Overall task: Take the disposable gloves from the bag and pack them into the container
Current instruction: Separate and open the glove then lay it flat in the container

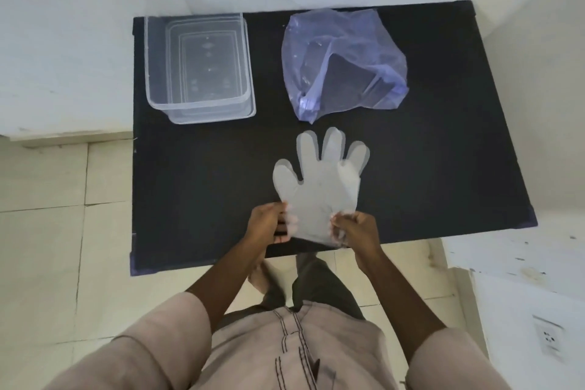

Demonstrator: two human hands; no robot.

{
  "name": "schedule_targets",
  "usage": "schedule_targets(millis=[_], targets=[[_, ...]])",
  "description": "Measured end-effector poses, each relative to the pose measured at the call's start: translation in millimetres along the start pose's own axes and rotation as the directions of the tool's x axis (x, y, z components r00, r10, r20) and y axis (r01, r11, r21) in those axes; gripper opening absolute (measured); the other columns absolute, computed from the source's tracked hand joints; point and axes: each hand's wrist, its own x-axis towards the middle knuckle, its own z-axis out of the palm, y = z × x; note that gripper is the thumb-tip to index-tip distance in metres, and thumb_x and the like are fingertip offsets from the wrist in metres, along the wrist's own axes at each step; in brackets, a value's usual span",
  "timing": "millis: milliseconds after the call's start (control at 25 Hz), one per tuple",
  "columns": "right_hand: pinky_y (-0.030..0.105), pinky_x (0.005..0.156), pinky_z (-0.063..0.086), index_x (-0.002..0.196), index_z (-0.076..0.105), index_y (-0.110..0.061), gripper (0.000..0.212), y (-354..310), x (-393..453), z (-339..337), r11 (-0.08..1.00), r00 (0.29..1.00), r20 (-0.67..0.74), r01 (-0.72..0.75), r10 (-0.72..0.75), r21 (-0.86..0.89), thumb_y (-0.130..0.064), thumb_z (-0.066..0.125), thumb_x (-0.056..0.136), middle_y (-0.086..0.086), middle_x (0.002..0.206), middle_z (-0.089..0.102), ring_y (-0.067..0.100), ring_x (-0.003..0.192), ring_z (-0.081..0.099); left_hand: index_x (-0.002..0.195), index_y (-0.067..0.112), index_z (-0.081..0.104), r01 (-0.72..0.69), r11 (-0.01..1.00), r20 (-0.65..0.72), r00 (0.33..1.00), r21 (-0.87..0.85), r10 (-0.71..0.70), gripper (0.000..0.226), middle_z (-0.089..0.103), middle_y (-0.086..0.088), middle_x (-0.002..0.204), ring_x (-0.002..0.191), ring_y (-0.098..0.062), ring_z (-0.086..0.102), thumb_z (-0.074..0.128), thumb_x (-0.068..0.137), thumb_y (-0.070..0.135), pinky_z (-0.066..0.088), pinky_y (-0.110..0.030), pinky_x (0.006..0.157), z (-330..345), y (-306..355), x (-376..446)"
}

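Both hands' fingers (286, 226) blurred behind translucent glove (319, 180) cuff; bag (342, 63) contents unclear.

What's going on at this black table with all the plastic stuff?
A person is holding a thin translucent plastic disposable glove flat on the black table, left hand and right hand pinching its cuff. The crumpled bluish plastic bag lies behind it. The clear rectangular plastic container, far left, appears to hold no gloves yet.

Nothing readable anywhere here, honestly. The clear rectangular plastic container (198, 65) has some embossed marks on its base but they're too blurry to make out, and the crumpled translucent purple plastic bag (343, 63) carries no print.
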Motion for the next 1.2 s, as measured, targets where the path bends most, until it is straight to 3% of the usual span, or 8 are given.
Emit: schedule_targets(millis=[160, 240, 320, 440, 600, 760, 960, 1200], targets=[[0.026, 0.063, 0.054, 0.091, 0.065, -0.011, 0.010, -1.8, -2.1, 10.1, 0.999, 0.999, 0.016, -0.028, 0.028, 0.019, -0.018, 0.070, 0.086, 0.006, 0.087, 0.068, 0.017, 0.075, 0.065, 0.112, 0.004, 0.065, -0.026, 0.994, 0.076, 0.997, 0.106, 0.018, 0.024, 0.070, -0.016, 0.103, 0.086, -0.026, 0.069, 0.055, 0.094, 0.018, 0.058, -0.036, 0.074, -19.3, -0.3, -8.7], [0.026, 0.071, 0.055, 0.101, 0.057, -0.019, 0.029, 3.1, -2.9, 9.5, 0.970, 0.984, -0.104, 0.118, -0.143, -0.212, -0.032, 0.074, 0.082, 0.001, 0.103, 0.063, 0.015, 0.089, 0.062, 0.110, 0.006, 0.066, -0.018, 0.996, 0.096, 0.995, 0.087, 0.010, 0.024, 0.069, -0.015, 0.097, 0.083, -0.024, 0.068, 0.052, 0.096, 0.019, 0.057, -0.036, 0.075, -24.1, -5.5, -12.4], [0.028, 0.083, 0.052, 0.113, 0.054, -0.019, 0.049, 9.3, -10.8, 8.7, 0.849, 0.890, -0.201, 0.290, -0.408, -0.441, -0.042, 0.076, 0.076, 0.001, 0.114, 0.057, 0.015, 0.100, 0.056, 0.105, 0.008, 0.067, -0.016, 1.000, 0.094, 0.995, 0.012, 0.015, 0.023, 0.067, -0.010, 0.090, 0.080, -0.022, 0.067, 0.051, 0.097, 0.022, 0.055, -0.037, 0.076, -26.3, -8.9, -13.8], [0.026, 0.088, 0.045, 0.113, 0.059, -0.016, 0.047, 10.7, -28.9, 19.3, 0.716, 0.822, -0.038, 0.471, -0.568, -0.515, -0.037, 0.078, 0.075, 0.003, 0.117, 0.057, 0.016, 0.107, 0.052, 0.106, 0.006, 0.068, -0.006, 0.995, 0.094, 0.995, -0.098, 0.015, 0.026, 0.069, -0.006, 0.084, 0.077, -0.019, 0.065, 0.053, 0.096, 0.025, 0.054, -0.035, 0.075, -26.1, -9.3, -13.2], [0.034, 0.095, 0.049, 0.112, 0.063, -0.015, 0.049, 6.8, -34.2, 43.0, 0.596, 0.807, 0.250, 0.570, -0.535, -0.565, -0.042, 0.079, 0.073, 0.004, 0.117, 0.064, 0.018, 0.105, 0.056, 0.100, 0.005, 0.072, -0.057, 0.991, 0.120, 0.990, -0.117, 0.071, 0.026, 0.072, -0.003, 0.078, 0.076, -0.017, 0.065, 0.054, 0.096, 0.024, 0.054, -0.034, 0.074, -25.5, -7.9, -14.9], [0.041, 0.099, 0.049, 0.113, 0.064, -0.015, 0.051, 3.1, -27.7, 52.7, 0.634, 0.843, 0.256, 0.527, -0.473, -0.565, -0.044, 0.078, 0.073, 0.005, 0.116, 0.067, 0.020, 0.103, 0.061, 0.086, 0.012, 0.073, -0.079, 0.991, 0.105, 0.990, -0.111, 0.091, 0.024, 0.071, -0.004, 0.075, 0.073, -0.017, 0.065, 0.054, 0.096, 0.023, 0.055, -0.036, 0.076, -25.3, -1.6, -13.1], [0.039, 0.099, 0.049, 0.107, 0.067, -0.011, 0.044, 1.1, -23.9, 54.0, 0.612, 0.831, 0.250, 0.540, -0.497, -0.578, -0.044, 0.073, 0.079, 0.007, 0.109, 0.071, 0.019, 0.098, 0.064, 0.097, 0.005, 0.072, -0.091, 0.993, 0.111, 0.989, -0.080, 0.100, 0.018, 0.071, -0.008, 0.083, 0.074, -0.019, 0.066, 0.062, 0.091, 0.018, 0.055, -0.038, 0.079, -20.8, 0.4, -11.1], [0.037, 0.100, 0.049, 0.105, 0.069, -0.013, 0.036, -0.4, -23.6, 54.1, 0.646, 0.851, 0.226, 0.511, -0.474, -0.567, -0.041, 0.070, 0.083, 0.005, 0.108, 0.072, 0.017, 0.094, 0.065, 0.093, 0.008, 0.071, -0.098, 0.991, 0.117, 0.987, -0.095, 0.109, 0.015, 0.072, -0.008, 0.083, 0.074, -0.017, 0.067, 0.059, 0.093, 0.015, 0.055, -0.040, 0.084, -17.9, 1.8, -8.5]])
